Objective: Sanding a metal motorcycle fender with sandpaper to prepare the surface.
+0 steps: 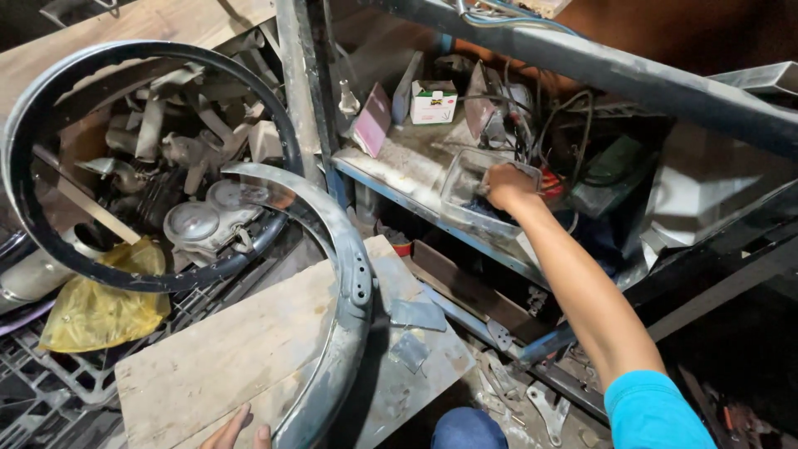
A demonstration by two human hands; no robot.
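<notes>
Arm outstretched from a turquoise sleeve, the right hand reaches up and away into a clear plastic tray on the dusty blue-edged metal shelf. Its fingers are curled down inside the tray, knuckles upward; whether they grip anything in there cannot be told. The left hand shows only at the bottom edge, fingertips resting together on a pale scuffed wooden board, just beside the lower end of a curved grey metal mudguard that arcs up across the board.

Far left of the right hand, a large black wheel rim leans over a heap of grey engine parts and a round speedometer housing. Below the rim lies a crumpled yellow plastic bag, well apart from both hands.

Just beyond the right hand, a tangle of black cables hangs at the back of the shelf. Left of that hand and further back stands a small white cardboard box with green and red printing; beside it, nearer the upright post, a flat pink packet leans tilted. Between the two hands, two small grey metal sheet scraps lie on the board's right corner.
</notes>
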